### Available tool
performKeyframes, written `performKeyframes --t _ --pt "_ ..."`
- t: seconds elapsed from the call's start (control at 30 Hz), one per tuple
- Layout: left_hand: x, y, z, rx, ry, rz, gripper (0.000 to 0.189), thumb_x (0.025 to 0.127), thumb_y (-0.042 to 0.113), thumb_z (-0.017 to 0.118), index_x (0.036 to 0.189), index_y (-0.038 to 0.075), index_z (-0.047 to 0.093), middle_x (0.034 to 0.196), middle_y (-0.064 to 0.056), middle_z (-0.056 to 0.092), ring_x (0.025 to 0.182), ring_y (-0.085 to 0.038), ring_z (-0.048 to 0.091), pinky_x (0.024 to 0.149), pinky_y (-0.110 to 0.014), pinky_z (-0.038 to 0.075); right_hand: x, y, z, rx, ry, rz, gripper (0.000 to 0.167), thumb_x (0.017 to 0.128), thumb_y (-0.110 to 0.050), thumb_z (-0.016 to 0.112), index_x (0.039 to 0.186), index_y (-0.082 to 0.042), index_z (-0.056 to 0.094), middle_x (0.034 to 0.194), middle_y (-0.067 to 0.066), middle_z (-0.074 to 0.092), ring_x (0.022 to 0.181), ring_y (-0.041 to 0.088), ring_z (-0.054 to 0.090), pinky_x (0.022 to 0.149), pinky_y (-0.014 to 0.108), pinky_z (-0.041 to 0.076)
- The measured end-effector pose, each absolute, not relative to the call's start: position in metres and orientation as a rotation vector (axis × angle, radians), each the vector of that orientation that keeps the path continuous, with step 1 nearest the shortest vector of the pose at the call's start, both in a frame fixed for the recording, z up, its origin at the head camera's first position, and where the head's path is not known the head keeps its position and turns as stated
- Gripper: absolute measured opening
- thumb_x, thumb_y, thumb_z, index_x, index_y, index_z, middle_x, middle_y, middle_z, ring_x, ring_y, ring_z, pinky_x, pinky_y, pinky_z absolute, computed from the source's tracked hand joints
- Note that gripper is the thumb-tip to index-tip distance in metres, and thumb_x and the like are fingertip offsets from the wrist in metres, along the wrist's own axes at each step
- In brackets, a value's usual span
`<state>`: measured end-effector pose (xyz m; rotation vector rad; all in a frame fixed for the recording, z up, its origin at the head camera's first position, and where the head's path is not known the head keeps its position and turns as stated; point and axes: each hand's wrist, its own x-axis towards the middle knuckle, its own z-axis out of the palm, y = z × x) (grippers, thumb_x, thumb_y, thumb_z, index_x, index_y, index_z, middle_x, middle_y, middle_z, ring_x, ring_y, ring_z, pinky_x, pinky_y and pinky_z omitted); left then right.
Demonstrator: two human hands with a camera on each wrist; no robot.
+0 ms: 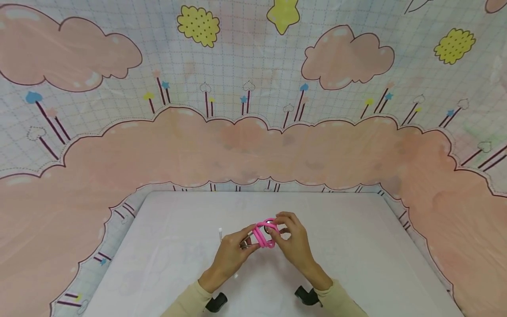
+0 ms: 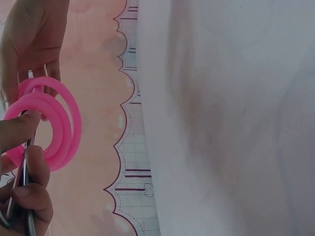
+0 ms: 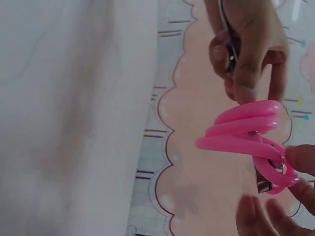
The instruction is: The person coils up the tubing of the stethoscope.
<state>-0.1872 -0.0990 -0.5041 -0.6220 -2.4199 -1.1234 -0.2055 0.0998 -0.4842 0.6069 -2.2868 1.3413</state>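
Note:
A pink coiled tube (image 1: 259, 237), wound in several loops, is held up between both hands above the white table. My left hand (image 1: 231, 255) grips its left side, together with a thin shiny metal piece (image 2: 23, 179) whose exact kind I cannot tell. At the coil's right side my right hand (image 1: 295, 244) pinches the tube between thumb and fingers. A small metal fitting (image 3: 264, 184) shows by the loops near the right fingertips. Fingers hide part of the coil and the metal piece.
A white table (image 1: 178, 215) lies under the hands. Left of the left hand is a small thin thing with a white tip (image 1: 220, 232). Beyond the table hangs a cloud-patterned cloth (image 1: 245, 149). Dark wrist devices (image 1: 216, 303) sit at the sleeves.

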Motion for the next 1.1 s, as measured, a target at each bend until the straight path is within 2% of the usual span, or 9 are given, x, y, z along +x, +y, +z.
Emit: performKeyframes --t 0.17,0.3,0.43,0.63,0.77,0.9,1.1 --pt "-0.190 -0.101 -0.504 -0.612 -2.453 -1.177 0.056 0.077 0.016 0.083 0.129 0.014 0.064 0.072 0.009 0.063 0.061 0.002 0.049 0.055 -0.015 0.047 -0.207 0.103 -0.485 0.509 -2.338 1.630 0.027 0.088 -0.013 0.074 0.113 -0.013 0.068 0.116 0.007 0.069 0.098 0.027 0.072 0.074 0.022 0.058" --pt "-0.192 -0.102 -0.501 -0.647 -2.492 -1.209 0.056 0.079 0.015 0.082 0.131 0.014 0.062 0.076 0.007 0.066 0.064 0.001 0.053 0.056 -0.016 0.048 -0.204 0.102 -0.478 0.423 -2.348 1.727 0.025 0.088 -0.006 0.072 0.113 -0.005 0.068 0.117 0.016 0.068 0.099 0.034 0.071 0.074 0.021 0.057" --pt "-0.195 -0.105 -0.501 -0.681 -2.526 -1.208 0.059 0.080 0.013 0.082 0.134 0.016 0.059 0.081 0.005 0.067 0.068 0.000 0.056 0.059 -0.016 0.049 -0.196 0.101 -0.464 0.406 -2.347 1.736 0.025 0.089 -0.003 0.070 0.113 0.001 0.067 0.118 0.020 0.067 0.099 0.036 0.070 0.074 0.019 0.057" --pt "-0.199 -0.111 -0.503 -0.657 -2.571 -1.007 0.056 0.079 0.019 0.084 0.131 0.019 0.062 0.077 0.010 0.067 0.066 -0.004 0.056 0.062 -0.017 0.046 -0.205 0.106 -0.477 0.368 -2.309 1.754 0.025 0.088 -0.004 0.072 0.112 -0.002 0.068 0.118 0.018 0.067 0.097 0.033 0.070 0.072 0.020 0.057" --pt "-0.202 -0.115 -0.501 -0.649 -2.583 -0.974 0.049 0.077 0.018 0.084 0.123 0.015 0.067 0.075 0.010 0.067 0.066 -0.008 0.056 0.065 -0.021 0.045 -0.214 0.110 -0.487 0.313 -2.287 1.830 0.025 0.087 -0.008 0.074 0.111 -0.009 0.069 0.118 0.012 0.067 0.097 0.028 0.071 0.072 0.023 0.058" --pt "-0.206 -0.117 -0.502 -0.655 -2.604 -0.985 0.042 0.079 0.018 0.083 0.118 0.014 0.069 0.076 0.011 0.066 0.069 -0.004 0.055 0.067 -0.021 0.048 -0.220 0.111 -0.488 0.268 -2.302 1.893 0.023 0.088 -0.013 0.074 0.110 -0.013 0.070 0.118 0.008 0.067 0.098 0.024 0.070 0.076 0.025 0.059" --pt "-0.211 -0.116 -0.508 -0.631 -2.625 -0.992 0.037 0.080 0.017 0.082 0.115 0.015 0.071 0.077 0.012 0.065 0.070 -0.003 0.054 0.070 -0.023 0.048 -0.226 0.111 -0.491 0.205 -2.347 1.924 0.021 0.090 -0.013 0.072 0.111 -0.015 0.070 0.115 0.006 0.068 0.097 0.021 0.070 0.078 0.026 0.058"
